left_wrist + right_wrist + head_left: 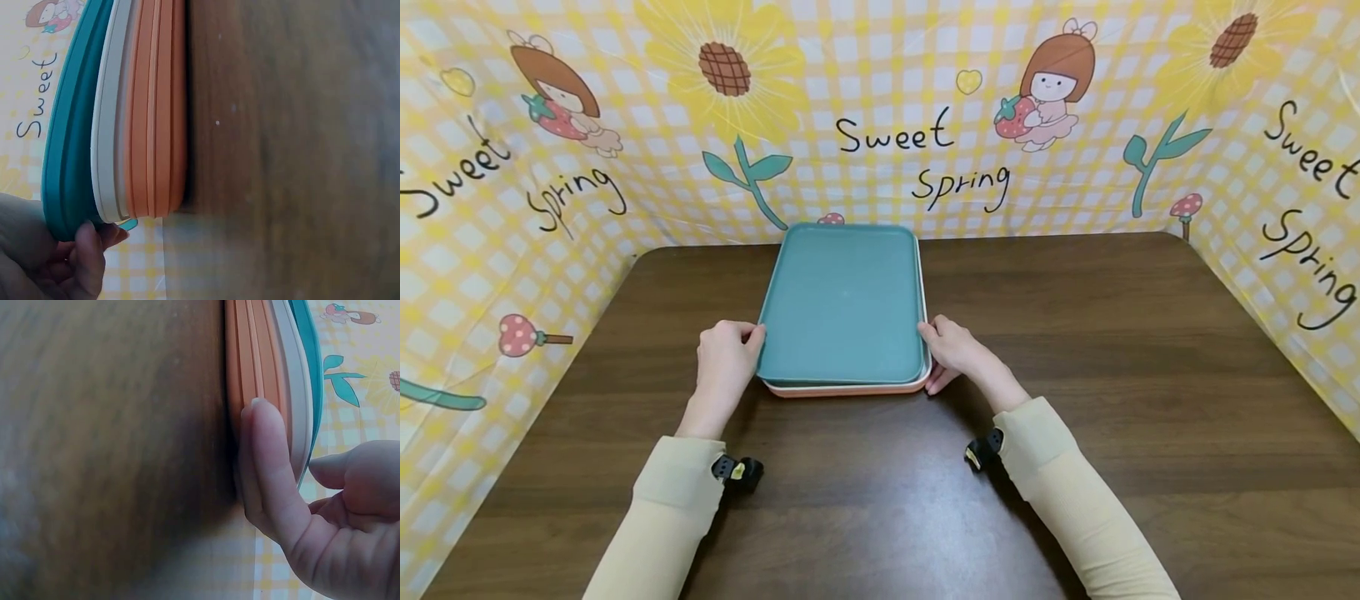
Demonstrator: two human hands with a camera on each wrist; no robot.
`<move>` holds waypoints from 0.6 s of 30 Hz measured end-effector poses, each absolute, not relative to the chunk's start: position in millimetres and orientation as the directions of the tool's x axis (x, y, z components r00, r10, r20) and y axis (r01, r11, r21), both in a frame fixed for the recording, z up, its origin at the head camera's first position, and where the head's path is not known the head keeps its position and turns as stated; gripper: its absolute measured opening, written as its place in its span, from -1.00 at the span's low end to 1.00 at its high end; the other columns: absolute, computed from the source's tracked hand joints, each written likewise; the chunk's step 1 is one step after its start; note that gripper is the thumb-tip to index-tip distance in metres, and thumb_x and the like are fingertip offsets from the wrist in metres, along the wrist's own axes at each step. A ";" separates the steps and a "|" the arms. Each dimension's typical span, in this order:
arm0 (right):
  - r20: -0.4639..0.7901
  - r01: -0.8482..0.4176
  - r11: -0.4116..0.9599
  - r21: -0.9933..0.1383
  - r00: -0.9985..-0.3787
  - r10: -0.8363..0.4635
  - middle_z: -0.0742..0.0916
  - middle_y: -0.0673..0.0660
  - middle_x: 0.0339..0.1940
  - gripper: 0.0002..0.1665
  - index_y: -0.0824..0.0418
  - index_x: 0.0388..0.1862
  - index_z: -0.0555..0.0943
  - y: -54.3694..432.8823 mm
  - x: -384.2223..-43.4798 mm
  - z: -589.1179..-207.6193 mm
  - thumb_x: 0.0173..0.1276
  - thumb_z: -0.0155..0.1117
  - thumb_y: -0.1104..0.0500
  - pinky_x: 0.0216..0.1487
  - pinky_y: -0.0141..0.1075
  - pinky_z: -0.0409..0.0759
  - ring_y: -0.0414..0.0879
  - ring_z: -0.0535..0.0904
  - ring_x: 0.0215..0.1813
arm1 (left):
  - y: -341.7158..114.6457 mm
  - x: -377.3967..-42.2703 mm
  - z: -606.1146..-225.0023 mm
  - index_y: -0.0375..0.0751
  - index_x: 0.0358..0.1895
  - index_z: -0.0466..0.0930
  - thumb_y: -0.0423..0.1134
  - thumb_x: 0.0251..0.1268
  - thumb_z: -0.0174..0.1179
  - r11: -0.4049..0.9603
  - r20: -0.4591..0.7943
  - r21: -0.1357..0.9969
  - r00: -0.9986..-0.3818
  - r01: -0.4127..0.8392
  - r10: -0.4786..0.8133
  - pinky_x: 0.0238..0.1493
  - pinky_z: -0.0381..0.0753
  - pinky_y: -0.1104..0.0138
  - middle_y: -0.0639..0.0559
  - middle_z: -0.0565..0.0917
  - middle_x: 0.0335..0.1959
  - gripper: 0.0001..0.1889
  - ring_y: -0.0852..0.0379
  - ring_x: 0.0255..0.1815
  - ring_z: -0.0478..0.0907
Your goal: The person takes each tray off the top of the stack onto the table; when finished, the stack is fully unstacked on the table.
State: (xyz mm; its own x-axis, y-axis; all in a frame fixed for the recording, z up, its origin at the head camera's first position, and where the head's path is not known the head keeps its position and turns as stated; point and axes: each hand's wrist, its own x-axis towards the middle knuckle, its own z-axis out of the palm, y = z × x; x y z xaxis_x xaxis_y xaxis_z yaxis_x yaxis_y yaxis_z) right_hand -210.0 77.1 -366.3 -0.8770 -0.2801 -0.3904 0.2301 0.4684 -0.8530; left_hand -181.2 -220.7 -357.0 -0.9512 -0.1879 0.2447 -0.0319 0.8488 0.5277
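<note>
A teal tray point(842, 308) tops a stack of rectangular trays, its left side shifted out past those beneath. Under it are a white tray point(107, 137) and orange trays point(156, 125), the lowest at the wood. My left hand point(726, 362) pinches the teal tray's left rim near the front corner, thumb and curled fingers around its edge. At the stack's right front side is my right hand point(955, 346). Its fingers point(272, 444) lie against the orange and white sides, while the thumb is at the teal rim. Most of the lower trays is hidden under the teal one.
The stack stands toward the back of a dark brown wooden table point(1112, 358). A yellow checked cloth point(880, 100) with flowers and lettering hangs behind the table and along both sides. Each wrist carries a small black camera point(737, 472).
</note>
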 end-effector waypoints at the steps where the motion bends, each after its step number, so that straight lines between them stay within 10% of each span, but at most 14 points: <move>1: -0.391 0.231 0.469 -0.853 -0.877 -0.280 0.58 0.32 -0.56 -0.55 0.39 0.06 0.25 77.2 -209.9 -366.1 0.56 -0.25 0.00 -0.53 -0.11 0.66 -0.01 0.61 -0.72 | -220.9 -181.4 -357.0 -0.38 -0.23 0.73 -0.24 0.36 0.05 0.848 0.250 0.530 -0.951 -0.022 -0.181 -0.53 0.38 0.34 -0.29 0.71 -0.41 -0.70 -0.09 -0.47 0.54; 18: -0.428 0.261 0.488 -0.833 -0.862 -0.269 0.55 0.32 -0.59 -0.57 0.34 0.05 0.25 77.4 -210.6 -364.0 0.56 -0.27 -0.02 -0.52 -0.13 0.67 0.00 0.60 -0.69 | -233.0 -183.0 -358.7 -0.37 -0.19 0.72 -0.31 0.32 0.08 0.824 0.332 0.560 -0.934 0.085 -0.129 -0.42 0.50 0.27 -0.30 0.72 -0.36 -0.75 -0.16 -0.38 0.61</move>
